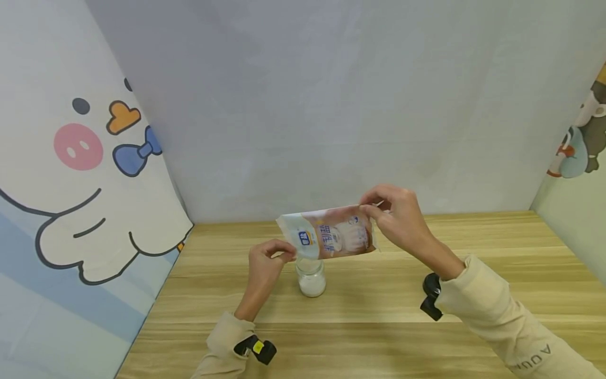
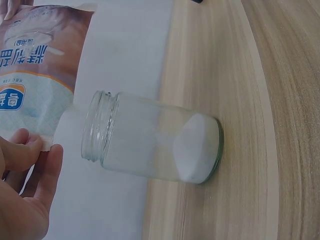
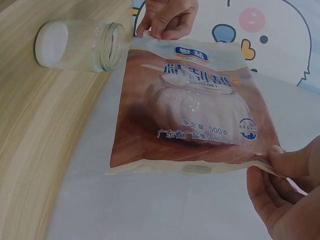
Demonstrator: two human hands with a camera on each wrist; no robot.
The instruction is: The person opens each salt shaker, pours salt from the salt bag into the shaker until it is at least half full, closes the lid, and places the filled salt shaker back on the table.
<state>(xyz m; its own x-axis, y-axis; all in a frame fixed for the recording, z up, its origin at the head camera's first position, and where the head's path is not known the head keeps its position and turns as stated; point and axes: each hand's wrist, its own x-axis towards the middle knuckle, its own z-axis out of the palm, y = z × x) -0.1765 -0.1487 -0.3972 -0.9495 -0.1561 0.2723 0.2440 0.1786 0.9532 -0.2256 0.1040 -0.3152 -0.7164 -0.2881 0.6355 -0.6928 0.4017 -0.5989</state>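
Observation:
Both hands hold a salt bag (image 1: pixel 338 231), brown and pale blue with printed lettering, tilted above a glass jar (image 1: pixel 311 279). My left hand (image 1: pixel 270 266) pinches the bag's lower pale-blue corner, close to the jar's mouth. At the other end, my right hand (image 1: pixel 397 218) pinches the upper brown corner. The jar stands upright and uncapped on the table, with white salt (image 2: pixel 195 147) heaped in its bottom. A faint whitish haze shows between the bag's corner and the jar's mouth in the left wrist view; whether it is falling salt is hard to tell.
The wood-grain table (image 1: pixel 369 337) reaches back to a plain grey-white wall (image 1: pixel 331 105). Cartoon-printed panels stand at the left (image 1: pixel 57 173) and right (image 1: pixel 577 210). Black camera mounts (image 1: pixel 255 348) sit at both wrists.

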